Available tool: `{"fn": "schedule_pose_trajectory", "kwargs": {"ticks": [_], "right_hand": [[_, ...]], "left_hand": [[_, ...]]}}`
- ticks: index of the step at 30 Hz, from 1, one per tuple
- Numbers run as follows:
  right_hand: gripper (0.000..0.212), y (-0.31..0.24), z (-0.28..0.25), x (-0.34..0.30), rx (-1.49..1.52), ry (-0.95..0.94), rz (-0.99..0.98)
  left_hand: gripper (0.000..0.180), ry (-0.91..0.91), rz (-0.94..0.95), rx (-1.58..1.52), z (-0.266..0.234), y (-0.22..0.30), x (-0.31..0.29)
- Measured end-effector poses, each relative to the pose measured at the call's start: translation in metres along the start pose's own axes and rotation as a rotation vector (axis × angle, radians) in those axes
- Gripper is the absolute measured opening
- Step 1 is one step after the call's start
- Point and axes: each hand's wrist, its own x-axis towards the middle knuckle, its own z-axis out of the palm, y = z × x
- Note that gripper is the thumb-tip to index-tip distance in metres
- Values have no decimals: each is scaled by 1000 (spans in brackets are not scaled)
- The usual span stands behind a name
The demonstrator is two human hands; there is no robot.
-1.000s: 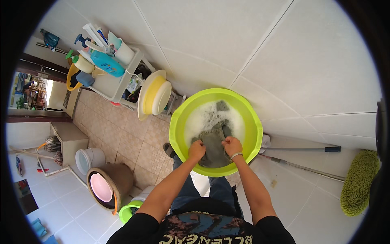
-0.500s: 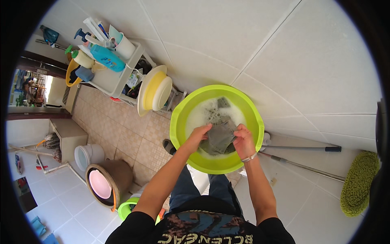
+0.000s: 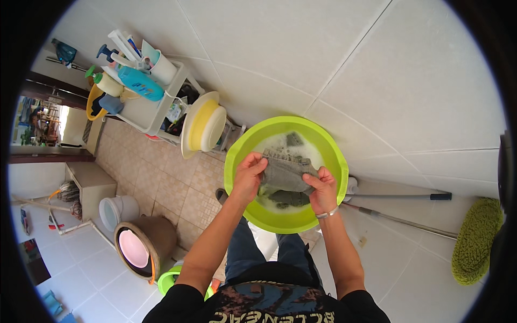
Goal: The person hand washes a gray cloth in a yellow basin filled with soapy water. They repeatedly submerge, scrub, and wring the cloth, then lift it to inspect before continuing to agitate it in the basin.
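Grey wet cloth garment (image 3: pixel 284 173) was seen lifted out of the suds and stretched between both hands above the round lime-green plastic basin (image 3: pixel 237 161); a second ago it had lain low in the soapy water (image 3: pixel 280 144) with both hands pressed down on it near the front rim. Left hand (image 3: pixel 249 176) had been raised and moved toward the far side, fingers closed around the garment's left edge. Right hand (image 3: pixel 321 188), with a thin silver bracelet (image 3: pixel 326 214) at the wrist, had also been raised, fingers clamped on the right edge. More dark fabric (image 3: pixel 288 199) was left below in the water, possibly part of the same piece; this could not be told through the foam. The shift from pressing to holding up was judged as a scrub or inspection stroke between the fists, with washing still under way and no wringing shown yet.

Basin position was unchanged, resting by the person's knees on the white tiled surface (image 3: pixel 377 81). Left of the basin, a yellow and white round plastic tub (image 3: pixel 203 128) was leaned against a white wire shelf rack (image 3: pixel 145 110) carrying a blue bottle (image 3: pixel 139 83). To the right, a long mop handle (image 3: pixel 398 196) and a green shaggy mop head (image 3: pixel 476 239) were lying well apart from the hands. A brown bin with pink liner (image 3: pixel 141 245) was standing at lower left.
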Motion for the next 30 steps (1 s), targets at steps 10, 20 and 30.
{"fn": "schedule_pose_trajectory", "kwargs": {"ticks": [10, 20, 30], "right_hand": [[42, 33, -15, 38, -43, 150, 164], [23, 147, -77, 104, -1188, 347, -379], [23, 178, -80, 137, -1877, 275, -5]], "left_hand": [[11, 149, 32, 144, -19, -57, 29], [16, 413, 130, 1131, -79, -140, 85], [23, 83, -161, 1666, -96, -163, 124]]}}
